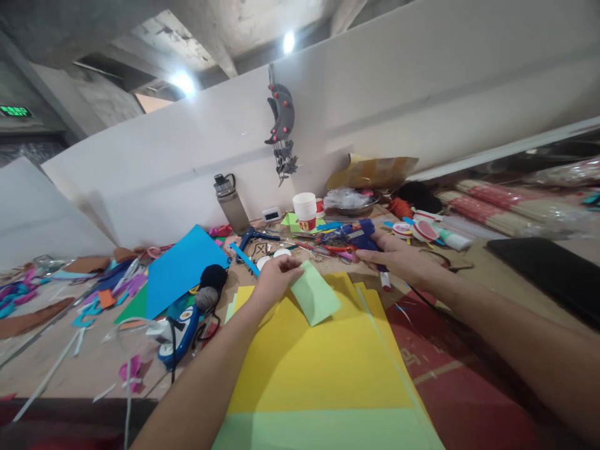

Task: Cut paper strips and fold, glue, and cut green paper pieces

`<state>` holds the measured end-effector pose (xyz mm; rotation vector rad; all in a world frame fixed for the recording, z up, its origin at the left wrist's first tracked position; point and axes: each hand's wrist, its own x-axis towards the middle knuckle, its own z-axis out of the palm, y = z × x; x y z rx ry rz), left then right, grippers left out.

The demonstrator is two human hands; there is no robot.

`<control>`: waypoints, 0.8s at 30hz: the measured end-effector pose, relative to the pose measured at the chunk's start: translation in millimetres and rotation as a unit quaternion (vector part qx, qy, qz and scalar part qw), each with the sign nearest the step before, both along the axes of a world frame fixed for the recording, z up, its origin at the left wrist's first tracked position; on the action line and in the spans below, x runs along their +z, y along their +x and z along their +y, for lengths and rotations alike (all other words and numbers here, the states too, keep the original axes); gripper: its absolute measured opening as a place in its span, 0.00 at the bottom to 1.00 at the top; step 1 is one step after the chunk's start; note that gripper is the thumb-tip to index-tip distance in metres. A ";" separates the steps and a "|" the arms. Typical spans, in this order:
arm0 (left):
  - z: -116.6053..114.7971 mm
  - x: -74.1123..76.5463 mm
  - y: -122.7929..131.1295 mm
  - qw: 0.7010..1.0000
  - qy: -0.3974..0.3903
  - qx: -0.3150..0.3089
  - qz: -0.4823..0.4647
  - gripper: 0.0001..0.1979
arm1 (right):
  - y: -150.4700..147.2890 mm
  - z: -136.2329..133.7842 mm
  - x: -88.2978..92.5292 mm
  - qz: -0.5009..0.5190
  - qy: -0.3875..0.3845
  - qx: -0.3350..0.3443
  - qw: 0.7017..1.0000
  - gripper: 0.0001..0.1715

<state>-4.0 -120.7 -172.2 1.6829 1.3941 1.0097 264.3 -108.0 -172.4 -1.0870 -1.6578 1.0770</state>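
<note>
My left hand [275, 277] is closed in a pinch on the top edge of a small light-green piece of paper [315, 294], held just above a large yellow sheet [323, 362]. My right hand [392, 255] reaches further out and wraps around the handle of a blue glue gun [359, 235] lying among the craft clutter. A light-green sheet [328, 431] lies under the yellow one at the near edge.
A blue sheet [180, 267] and scraps lie to the left, with a second blue glue gun [180, 334] and a ball of dark yarn [213, 276]. A water bottle [231, 203], paper cups [305, 209] and a metal bowl [349, 203] stand by the white wall. A black pad [553, 275] is at right.
</note>
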 end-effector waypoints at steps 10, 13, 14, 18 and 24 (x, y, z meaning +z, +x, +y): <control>-34.8 20.7 -7.7 0.931 0.251 -0.224 0.144 0.05 | 1.3 4.7 -0.6 0.155 -0.068 -0.022 0.985 0.20; -32.7 10.6 -12.4 0.908 0.172 -0.289 0.251 0.12 | 1.6 6.9 -2.1 0.175 -0.074 -0.014 0.982 0.22; -30.8 7.6 -13.4 0.912 0.169 -0.268 0.260 0.16 | 1.6 7.4 -3.2 0.171 -0.077 -0.014 0.982 0.22; -24.7 1.1 -13.5 0.909 0.165 -0.256 0.283 0.21 | 0.7 7.6 -7.9 0.152 -0.081 -0.024 0.985 0.22; -27.9 6.0 -13.4 0.890 0.158 -0.284 0.320 0.13 | -1.7 3.2 -7.0 0.158 -0.075 -0.018 0.984 0.20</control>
